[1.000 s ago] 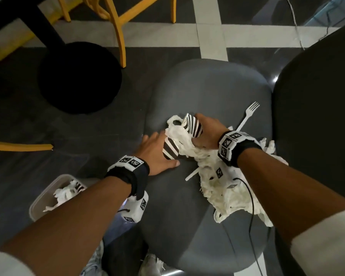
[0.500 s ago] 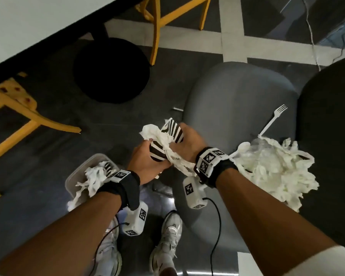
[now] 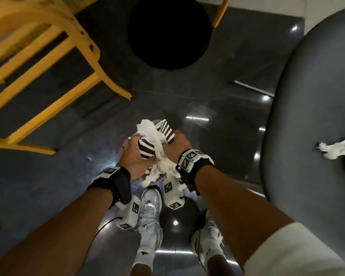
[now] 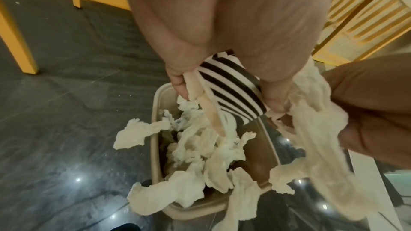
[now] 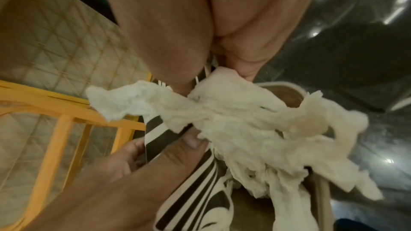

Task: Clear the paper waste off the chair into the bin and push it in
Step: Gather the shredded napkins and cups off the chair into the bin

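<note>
A: What are you seeing closest to the camera?

B: Two bare forearms with wrist bands are reaching down over a pair of white sneakers [image 3: 149, 214] on the dark glossy floor [image 3: 38, 176]. The left hand [image 3: 134, 156] and the right hand [image 3: 176, 147] are squeezing one bundle between them.

A: What is in the bundle?

B: Black-and-white striped paper cups [image 3: 147, 148] tangled with crumpled white tissue [image 3: 153, 136]. The left fingers [image 4: 177, 83] are curling round a striped cup and are also pinching a pale flat stick [image 4: 211, 111] against it. The right hand is gripping the tissue and another cup; its thumb and fingers are closing on the wad in the right wrist view.

A: And where is that relative to the bin?

B: The bundle is hanging directly above the beige bin [image 4: 155, 129], which is sitting on the floor just in front of the shoes. The bin is already holding torn tissue [image 4: 200, 150], with some pieces draping over its rim.

A: Is anything lying on the chair?

B: Yes, at the right edge more white tissue [image 3: 335, 150] is lying on the grey chair seat [image 3: 307, 116], well apart from the hands.

A: Farther out?

B: A yellow wooden chair [image 3: 38, 56] is standing at the upper left, and a round black base [image 3: 169, 32] is resting on the floor beyond the hands.
</note>
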Motion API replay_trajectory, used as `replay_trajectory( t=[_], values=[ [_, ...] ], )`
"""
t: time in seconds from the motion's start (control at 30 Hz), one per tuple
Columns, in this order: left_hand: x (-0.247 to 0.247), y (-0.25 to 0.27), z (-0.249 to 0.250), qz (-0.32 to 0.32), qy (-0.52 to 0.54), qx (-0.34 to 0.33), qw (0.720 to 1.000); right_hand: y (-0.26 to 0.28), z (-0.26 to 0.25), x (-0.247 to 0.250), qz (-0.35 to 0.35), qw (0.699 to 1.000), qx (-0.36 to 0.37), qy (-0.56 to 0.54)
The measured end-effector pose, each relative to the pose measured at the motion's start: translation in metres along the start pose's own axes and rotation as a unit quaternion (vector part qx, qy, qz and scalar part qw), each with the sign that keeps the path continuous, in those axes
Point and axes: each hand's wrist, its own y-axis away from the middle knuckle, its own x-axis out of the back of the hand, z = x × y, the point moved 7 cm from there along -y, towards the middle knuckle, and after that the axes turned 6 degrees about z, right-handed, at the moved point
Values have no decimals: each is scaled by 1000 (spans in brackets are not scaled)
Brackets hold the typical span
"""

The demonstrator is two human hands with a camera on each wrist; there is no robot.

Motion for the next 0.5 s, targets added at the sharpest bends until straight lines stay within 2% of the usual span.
replay_trajectory(
  t=[0.13, 0.27, 0.33, 0.43, 0.5],
  values=[
    [-22, -15, -28, -14, 1, 48, 999, -30, 24, -30, 30, 999, -2, -22],
    [-48, -28, -48, 7, -26, 0, 1000, -58, 51, -54, 70, 996, -31, 34],
    [-49, -32, -52, 36, -67, -17, 997, -66, 51, -64, 82, 989, -1, 122],
    [-42, -29, -46, 37, -106, -13, 994, -66, 44, -69, 30, 956, 60, 286],
    [-38, -29, -40, 31, -155, -16, 987, -62, 42, -64, -2, 956, 57, 289]
  ],
)
